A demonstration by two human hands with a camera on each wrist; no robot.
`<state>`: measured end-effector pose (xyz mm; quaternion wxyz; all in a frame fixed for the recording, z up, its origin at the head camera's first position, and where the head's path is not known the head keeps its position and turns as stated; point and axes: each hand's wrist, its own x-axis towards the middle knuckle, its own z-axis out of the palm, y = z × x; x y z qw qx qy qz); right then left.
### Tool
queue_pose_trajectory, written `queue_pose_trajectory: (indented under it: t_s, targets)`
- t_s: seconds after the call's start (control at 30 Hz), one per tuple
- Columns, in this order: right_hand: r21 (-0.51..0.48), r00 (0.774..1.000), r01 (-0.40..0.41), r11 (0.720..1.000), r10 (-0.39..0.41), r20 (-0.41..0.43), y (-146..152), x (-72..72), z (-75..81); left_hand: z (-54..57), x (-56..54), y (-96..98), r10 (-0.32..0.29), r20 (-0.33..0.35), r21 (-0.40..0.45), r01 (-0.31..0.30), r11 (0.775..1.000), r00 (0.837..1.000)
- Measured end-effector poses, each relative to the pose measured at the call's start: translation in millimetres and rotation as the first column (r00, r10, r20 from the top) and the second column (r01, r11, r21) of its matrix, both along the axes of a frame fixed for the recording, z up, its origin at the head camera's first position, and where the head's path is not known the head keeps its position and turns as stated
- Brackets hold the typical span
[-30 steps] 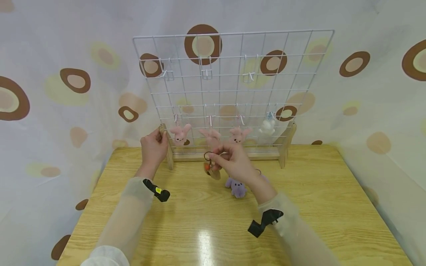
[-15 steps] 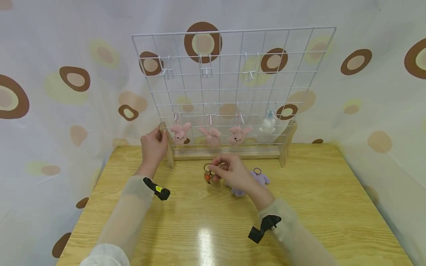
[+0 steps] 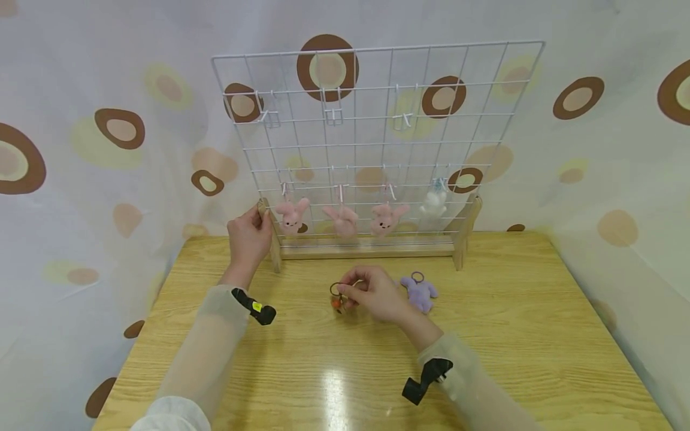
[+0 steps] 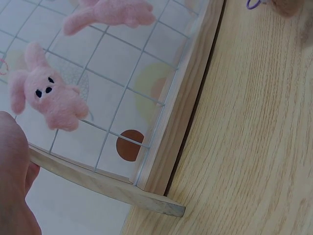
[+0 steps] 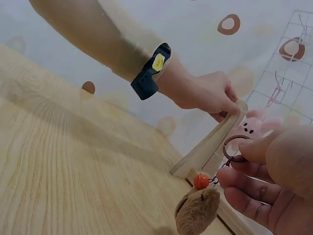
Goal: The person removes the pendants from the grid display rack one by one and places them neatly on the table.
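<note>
My left hand (image 3: 250,237) grips the top of the left wooden upright (image 3: 274,245) of a white wire grid rack (image 3: 369,145). Over the table in front of the rack, my right hand (image 3: 377,294) pinches the metal ring of a plush keychain (image 5: 198,211) between thumb and fingers. Brown fur and an orange bell (image 5: 201,181) hang below the ring. Just right of that hand, a purple plush keychain (image 3: 420,296) lies on the table with its ring toward the rack. Three pink plush bunnies (image 3: 292,216) and a white plush (image 3: 433,205) hang from the rack's lower hooks.
Bare white hooks (image 3: 333,114) sit along the upper part of the grid. A wooden base bar (image 3: 369,250) joins the uprights. The wood-grain table (image 3: 302,371) extends toward me, and a patterned cloth (image 3: 81,179) covers the wall behind.
My right hand has moved down and toward me with the brown plush keychain, away from the rack. It now hides a second purple plush. My left hand has stayed on the upright.
</note>
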<state>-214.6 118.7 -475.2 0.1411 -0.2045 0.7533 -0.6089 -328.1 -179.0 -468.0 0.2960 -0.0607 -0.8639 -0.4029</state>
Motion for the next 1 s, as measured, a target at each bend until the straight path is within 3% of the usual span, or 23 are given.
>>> queue_pose_trajectory:
  t_s: [0.43, 0.77, 1.0]
  targets:
    - [0.046, 1.0, -0.009, 0.999, 0.009, -0.012, 1.6, -6.8, -18.4, 2.7, 2.9, 1.3, -0.005, -0.002, 0.005, 0.005, 1.0, 1.0]
    - [0.121, 0.999, 0.023, 0.992, -0.018, -0.037, 5.8, -20.8, -21.8, 3.0, 3.7, 1.0, -0.003, -0.005, -0.001, 0.003, 1.0, 1.0]
    - [0.123, 0.998, 0.032, 0.992, -0.025, -0.058, 4.0, -35.5, -26.6, 3.7, 4.0, 1.4, 0.0, 0.002, 0.001, 0.0, 1.0, 1.0]
